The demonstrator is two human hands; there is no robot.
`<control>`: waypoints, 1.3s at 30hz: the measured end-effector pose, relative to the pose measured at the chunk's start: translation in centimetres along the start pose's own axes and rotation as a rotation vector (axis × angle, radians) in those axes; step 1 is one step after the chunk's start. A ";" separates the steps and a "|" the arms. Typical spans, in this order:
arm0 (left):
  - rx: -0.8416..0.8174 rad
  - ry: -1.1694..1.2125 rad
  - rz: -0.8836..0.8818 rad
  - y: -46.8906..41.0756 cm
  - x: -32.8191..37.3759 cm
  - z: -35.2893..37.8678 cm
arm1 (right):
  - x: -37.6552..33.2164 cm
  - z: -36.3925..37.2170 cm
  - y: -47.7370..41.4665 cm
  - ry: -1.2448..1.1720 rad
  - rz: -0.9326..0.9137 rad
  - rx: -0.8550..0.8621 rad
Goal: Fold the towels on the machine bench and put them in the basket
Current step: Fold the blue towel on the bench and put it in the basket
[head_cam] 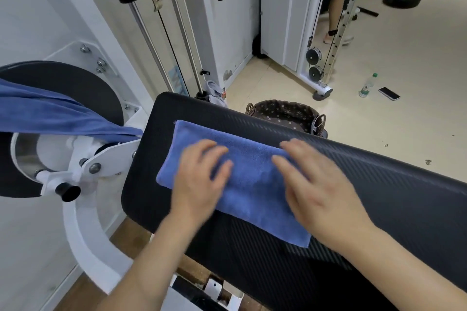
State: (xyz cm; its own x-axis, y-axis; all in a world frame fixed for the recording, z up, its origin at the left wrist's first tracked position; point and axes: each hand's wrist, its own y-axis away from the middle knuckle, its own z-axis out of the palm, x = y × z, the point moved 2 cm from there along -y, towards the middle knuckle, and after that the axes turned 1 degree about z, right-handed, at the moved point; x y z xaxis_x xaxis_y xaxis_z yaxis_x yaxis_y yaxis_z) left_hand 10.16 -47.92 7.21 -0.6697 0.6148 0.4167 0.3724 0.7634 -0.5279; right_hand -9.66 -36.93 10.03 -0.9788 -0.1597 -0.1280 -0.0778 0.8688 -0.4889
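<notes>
From my feed, the biggest thing in view is the black padded machine bench (379, 197), which runs diagonally from the middle of the picture down to the right. To its left stands the white machine frame (83, 230) with a dark round pad. An unfolded blue towel (50, 113) is draped over that pad, and its tail reaches towards the near end of the bench.

A second, folded blue towel (252, 184) lies flat on the bench top as a long rectangle, with its near corner hanging just over the pad's front edge.

Both hands are on this folded towel. The left hand (199, 179) lies palm down on the towel's left part with the fingers straight and spread, gripping nothing. The right hand (321, 194) lies on the right part in the same way, fingers extended and fanned, with no cloth pinched. Both hands are smeared by motion blur, so I can't say whether the palms press down or only the fingers touch.

Behind the bench, on the floor, is the wicker basket (285, 113) with a dark flowered lining; I see no towel in the part that shows. Further back on the floor, a plastic bottle (366, 86) stands just beside a phone (389, 93).
</notes>
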 end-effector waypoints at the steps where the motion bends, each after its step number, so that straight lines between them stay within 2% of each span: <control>1: -0.123 -0.004 0.048 1.6 1.1 1.0 | -0.5 0.6 0.4 0.034 -0.111 -0.078; 2: -0.245 -0.035 0.062 3.0 2.0 1.9 | -0.6 1.2 1.0 0.071 -0.183 -0.162; 4: -0.401 -0.137 0.022 4.6 2.6 3.3 | -0.2 2.1 1.8 0.141 -0.207 -0.310; 9: -0.476 -0.218 0.009 4.7 2.4 3.8 | 1.0 2.6 2.1 0.221 -0.167 -0.479; 11: -0.462 -0.146 -0.003 4.6 2.6 3.3 | 1.0 2.5 1.9 0.223 -0.174 -0.491; 13: -0.373 -0.005 0.014 5.0 3.1 2.4 | 1.2 2.4 1.8 0.217 -0.185 -0.509; 15: -0.282 0.083 0.140 6.3 3.4 1.8 | 1.7 2.1 1.6 0.209 -0.208 -0.517; 17: -0.342 0.041 0.251 7.8 3.1 1.9 | 2.1 1.8 1.6 0.196 -0.245 -0.511; 19: -0.394 -0.013 0.287 8.1 2.2 2.3 | 2.3 1.4 1.9 0.166 -0.292 -0.487; 23: -0.325 0.039 0.278 7.1 1.6 2.7 | 2.6 0.7 3.1 0.158 -0.419 -0.527; 26: -0.296 0.119 0.152 6.5 1.9 2.4 | 3.1 0.4 3.2 0.184 -0.464 -0.566; 29: -0.304 0.251 -0.015 5.0 2.3 1.2 | 2.6 0.1 2.3 0.085 -0.388 -0.460; 33: -0.406 0.429 -0.163 3.7 2.8 -0.3 | 1.6 -1.1 -0.1 -0.196 -0.071 -0.459; 35: -0.405 0.300 -0.141 3.9 2.8 -1.0 | 1.1 -2.4 -1.5 -0.320 0.026 -0.523; 37: -0.303 0.139 -0.090 4.3 2.3 -1.3 | 0.4 -4.5 -3.1 -0.433 0.051 -0.559; 39: -0.222 0.154 -0.178 4.6 2.2 -2.8 | 0.0 -7.3 -4.8 -0.549 0.062 -0.611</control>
State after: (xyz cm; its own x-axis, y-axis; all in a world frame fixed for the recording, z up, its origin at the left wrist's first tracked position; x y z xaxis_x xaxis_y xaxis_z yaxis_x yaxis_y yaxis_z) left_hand 12.12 -42.50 7.77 -0.6382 0.4775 0.6039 0.4007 0.8758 -0.2690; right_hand -10.65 -37.71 18.65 -0.7655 -0.1714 -0.6202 -0.2708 0.9602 0.0689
